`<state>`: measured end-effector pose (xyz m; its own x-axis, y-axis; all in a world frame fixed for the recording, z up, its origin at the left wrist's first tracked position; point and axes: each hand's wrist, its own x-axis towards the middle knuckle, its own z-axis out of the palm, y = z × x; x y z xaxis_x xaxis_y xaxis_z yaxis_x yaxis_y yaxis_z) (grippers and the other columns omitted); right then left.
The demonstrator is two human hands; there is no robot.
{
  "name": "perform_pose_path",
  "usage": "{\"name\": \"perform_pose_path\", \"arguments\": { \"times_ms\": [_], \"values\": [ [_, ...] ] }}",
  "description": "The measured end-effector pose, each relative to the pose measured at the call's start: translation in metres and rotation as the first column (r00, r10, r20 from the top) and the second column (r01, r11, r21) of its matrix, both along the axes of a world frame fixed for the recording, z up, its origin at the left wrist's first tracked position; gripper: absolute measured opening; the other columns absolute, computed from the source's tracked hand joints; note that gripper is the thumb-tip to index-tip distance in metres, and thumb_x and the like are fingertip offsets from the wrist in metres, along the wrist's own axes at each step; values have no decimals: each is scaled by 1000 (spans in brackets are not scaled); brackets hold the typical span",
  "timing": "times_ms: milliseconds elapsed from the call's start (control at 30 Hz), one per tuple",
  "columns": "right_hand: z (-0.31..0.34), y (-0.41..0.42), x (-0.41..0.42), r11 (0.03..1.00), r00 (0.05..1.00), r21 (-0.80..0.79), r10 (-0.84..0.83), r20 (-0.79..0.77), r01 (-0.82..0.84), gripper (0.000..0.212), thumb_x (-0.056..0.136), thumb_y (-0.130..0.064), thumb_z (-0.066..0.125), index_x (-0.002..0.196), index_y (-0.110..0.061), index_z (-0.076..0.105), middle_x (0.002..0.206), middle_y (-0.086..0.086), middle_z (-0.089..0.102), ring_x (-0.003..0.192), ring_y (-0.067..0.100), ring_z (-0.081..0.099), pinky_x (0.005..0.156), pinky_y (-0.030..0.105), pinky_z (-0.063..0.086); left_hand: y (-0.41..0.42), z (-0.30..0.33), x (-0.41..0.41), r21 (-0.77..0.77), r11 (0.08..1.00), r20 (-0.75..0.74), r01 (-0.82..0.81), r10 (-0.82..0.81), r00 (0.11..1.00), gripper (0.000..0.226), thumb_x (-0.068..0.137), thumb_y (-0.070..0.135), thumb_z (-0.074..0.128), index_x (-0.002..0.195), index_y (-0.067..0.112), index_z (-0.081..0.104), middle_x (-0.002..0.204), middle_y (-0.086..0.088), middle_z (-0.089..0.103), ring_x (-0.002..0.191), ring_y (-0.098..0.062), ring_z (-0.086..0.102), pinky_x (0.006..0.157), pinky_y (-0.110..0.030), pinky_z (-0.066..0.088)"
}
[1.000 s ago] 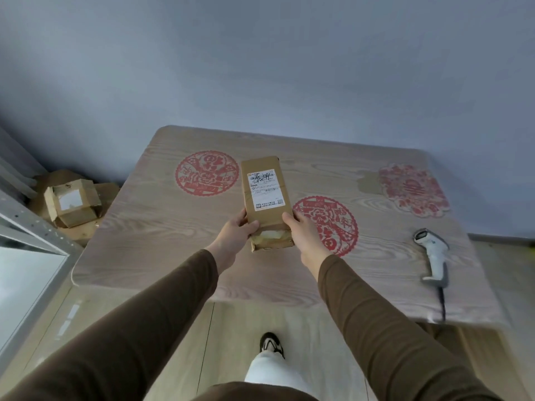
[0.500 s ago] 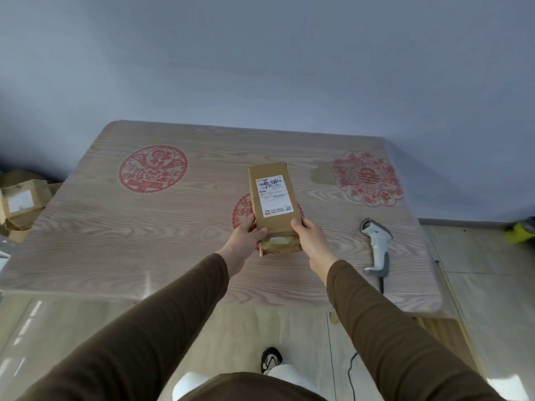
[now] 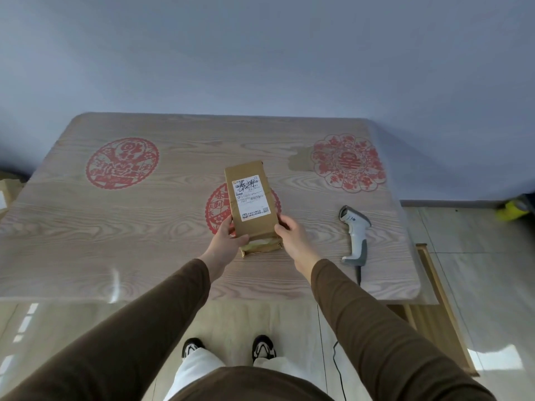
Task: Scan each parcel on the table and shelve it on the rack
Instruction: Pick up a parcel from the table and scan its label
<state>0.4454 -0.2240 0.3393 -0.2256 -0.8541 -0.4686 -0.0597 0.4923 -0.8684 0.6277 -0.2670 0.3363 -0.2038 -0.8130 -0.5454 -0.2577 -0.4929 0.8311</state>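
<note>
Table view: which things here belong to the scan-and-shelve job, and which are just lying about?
For the job:
parcel, gripped by left hand and right hand
scanner, lying on the table

Lying about:
red paper cuts
yellow thing on the floor
box at the left edge

Desk, wood grain: 1.
Parcel, brown, white label on its face: 1.
Barcode scanner, white and grey, corded: 1.
Red paper-cut decorations: 3, left, centre partly hidden by the parcel, right.
Hands: 2, left and right.
Shoes: 2.
</note>
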Motion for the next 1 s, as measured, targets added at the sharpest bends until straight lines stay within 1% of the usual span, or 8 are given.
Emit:
{"name": "perform_pose_path", "arguments": {
  "times_ms": [133, 267, 367, 500, 633, 700, 767, 1000],
  "values": [
    [-12, 11, -37, 983, 968, -27, -182, -171, 180, 39, 106, -19, 55, 145, -17, 57, 139, 2, 61, 126, 18, 57, 107, 36, 47, -5, -4, -1, 35, 999, 17, -22, 22, 1000, 79, 96, 9, 70, 161, 24, 28, 139, 0, 55, 124, -23, 59, 113, -45, 47],
    [-35, 17, -97, 887, 799, -45, -436, -415, 460, 44, 96, -19, 59, 139, -15, 59, 141, 15, 58, 129, 36, 54, 110, 53, 45, -7, -4, -2, 50, 998, 37, -31, 30, 999, 77, 96, 10, 70, 160, 23, 30, 136, -2, 57, 122, -24, 60, 112, -46, 48],
    [-43, 19, -127, 837, 728, 64, -432, -532, 544, 57, 93, -18, 67, 144, -8, 46, 149, 22, 44, 136, 44, 41, 116, 50, 35, -5, -4, -1, 50, 999, 54, -22, 20, 998, 76, 96, 14, 70, 160, 25, 29, 140, -2, 57, 122, -23, 61, 113, -47, 47],
    [-50, 21, -146, 813, 752, 232, -332, -569, 534, 63, 97, -23, 68, 150, -9, 37, 155, 20, 36, 141, 41, 32, 112, 49, 36, -2, -3, -1, 43, 999, 79, -21, 17, 997, 73, 98, 17, 68, 159, 26, 30, 141, 0, 57, 125, -23, 58, 114, -47, 45],
    [-77, 20, -153, 799, 797, 283, -356, -488, 530, 55, 89, -20, 67, 139, -12, 46, 142, 20, 53, 123, 40, 52, 102, 50, 50, 3, 0, -1, 42, 999, 100, -5, 1, 995, 70, 100, 17, 64, 160, 28, 31, 140, 0, 58, 124, -22, 57, 114, -48, 45],
    [-77, 18, -145, 813, 856, 291, -424, -296, 504, 44, 88, -10, 71, 127, -10, 50, 130, 22, 61, 100, 35, 60, 86, 53, 58, 5, 2, -1, 41, 999, 104, -11, 7, 995, 69, 101, 16, 63, 160, 27, 29, 141, -1, 56, 125, -23, 57, 115, -48, 44],
    [-64, 16, -128, 842, 884, 273, -457, -100, 466, 41, 91, -2, 72, 127, -5, 52, 122, 19, 62, 98, 34, 59, 77, 54, 60, 6, 3, -3, 37, 999, 108, -16, 12, 994, 70, 101, 15, 63, 161, 26, 29, 142, -2, 56, 126, -24, 56, 115, -49, 44],
    [17, -3, -60, 965, 955, -77, -233, 182, 250, 25, 101, -21, 66, 121, -8, 60, 96, 13, 73, 57, 19, 62, 56, 32, 56, 7, 4, -4, 27, 999, 115, -18, 15, 993, 69, 101, 14, 63, 160, 25, 30, 144, -2, 55, 128, -24, 56, 115, -48, 44]
  ]
}}
